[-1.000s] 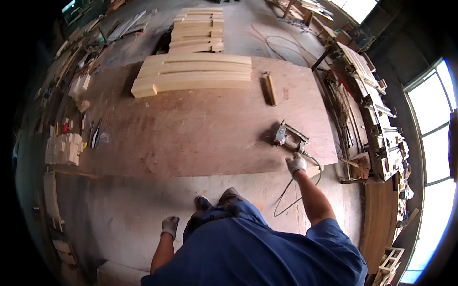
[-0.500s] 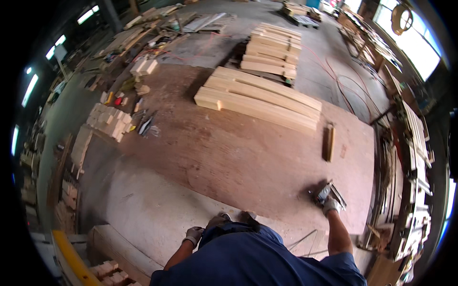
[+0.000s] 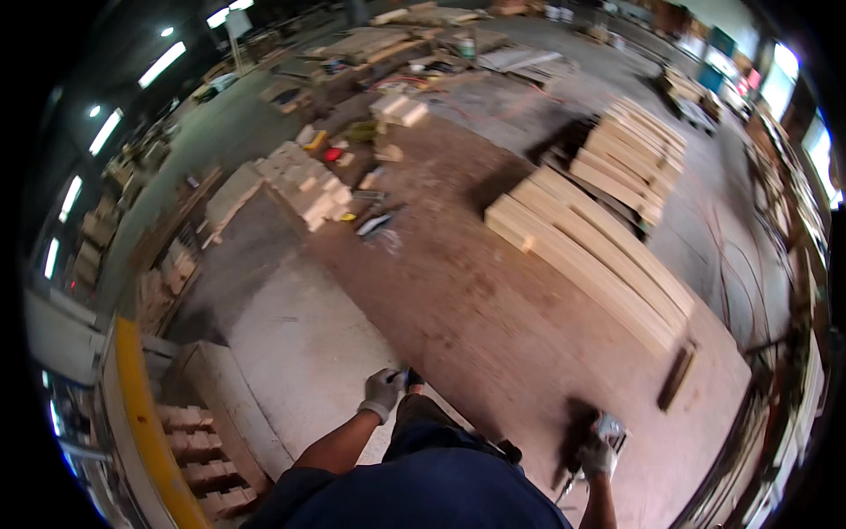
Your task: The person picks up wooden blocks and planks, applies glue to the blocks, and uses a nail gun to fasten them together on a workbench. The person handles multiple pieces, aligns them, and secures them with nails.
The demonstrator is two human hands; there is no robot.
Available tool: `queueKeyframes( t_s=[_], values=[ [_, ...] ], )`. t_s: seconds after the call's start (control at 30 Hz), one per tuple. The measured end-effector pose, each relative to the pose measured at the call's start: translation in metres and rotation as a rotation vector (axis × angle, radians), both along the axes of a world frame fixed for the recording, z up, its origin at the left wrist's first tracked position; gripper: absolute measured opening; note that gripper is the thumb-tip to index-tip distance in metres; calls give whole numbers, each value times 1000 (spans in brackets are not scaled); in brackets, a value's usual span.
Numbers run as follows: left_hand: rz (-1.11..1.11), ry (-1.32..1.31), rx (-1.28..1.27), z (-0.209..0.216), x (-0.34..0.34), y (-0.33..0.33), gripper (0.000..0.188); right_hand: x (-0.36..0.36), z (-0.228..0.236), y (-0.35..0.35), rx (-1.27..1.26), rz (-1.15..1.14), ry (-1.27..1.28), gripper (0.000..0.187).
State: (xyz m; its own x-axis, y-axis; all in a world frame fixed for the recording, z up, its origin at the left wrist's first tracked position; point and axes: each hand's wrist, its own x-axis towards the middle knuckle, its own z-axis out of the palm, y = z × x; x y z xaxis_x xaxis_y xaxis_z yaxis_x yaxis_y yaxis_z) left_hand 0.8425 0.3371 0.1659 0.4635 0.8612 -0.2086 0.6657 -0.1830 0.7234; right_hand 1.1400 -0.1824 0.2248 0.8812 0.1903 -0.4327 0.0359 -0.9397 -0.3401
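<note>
My right hand (image 3: 598,458), in a pale glove, grips a nail gun (image 3: 608,428) with a silver head. The tool is over the right part of the brown board (image 3: 423,291), with a dark shadow beside it. My left hand (image 3: 382,389), also gloved, is in front of my body near one foot. Its fingers are curled, and whatever they may hold is hidden. Beyond the nail gun, long pale timber beams (image 3: 590,256) lie side by side on the board. A short narrow wooden bar (image 3: 677,377) rests near their right end.
Stacked wood blocks (image 3: 304,185) stand at the left, with hand tools (image 3: 376,222) beside them. More planks (image 3: 630,159) are piled behind the beams. A yellow rail (image 3: 150,423) and notched wood pieces (image 3: 207,458) flank me at lower left. Hoses (image 3: 727,264) cross the floor at right.
The view has swung left, so the beams and blocks appear farther right. My right hand still carries the nail gun, now closer to my body. My left hand has come forward.
</note>
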Motion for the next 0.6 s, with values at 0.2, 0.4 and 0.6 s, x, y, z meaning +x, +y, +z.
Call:
queueKeyframes(
  t_s=[0.2, 0.4, 0.6],
  values=[
    [-131, -224, 61, 31, 88, 125, 24, -14, -42, 12, -168, -234, -52, 64],
    [-243, -323, 11, 33, 140, 271, 21, -69, -47, 92, -345, -120, -105, 98],
    [-351, -323, -30, 23, 177, 359, 26, -84, -64, 270, 14, -54, 21, 107]
  ],
)
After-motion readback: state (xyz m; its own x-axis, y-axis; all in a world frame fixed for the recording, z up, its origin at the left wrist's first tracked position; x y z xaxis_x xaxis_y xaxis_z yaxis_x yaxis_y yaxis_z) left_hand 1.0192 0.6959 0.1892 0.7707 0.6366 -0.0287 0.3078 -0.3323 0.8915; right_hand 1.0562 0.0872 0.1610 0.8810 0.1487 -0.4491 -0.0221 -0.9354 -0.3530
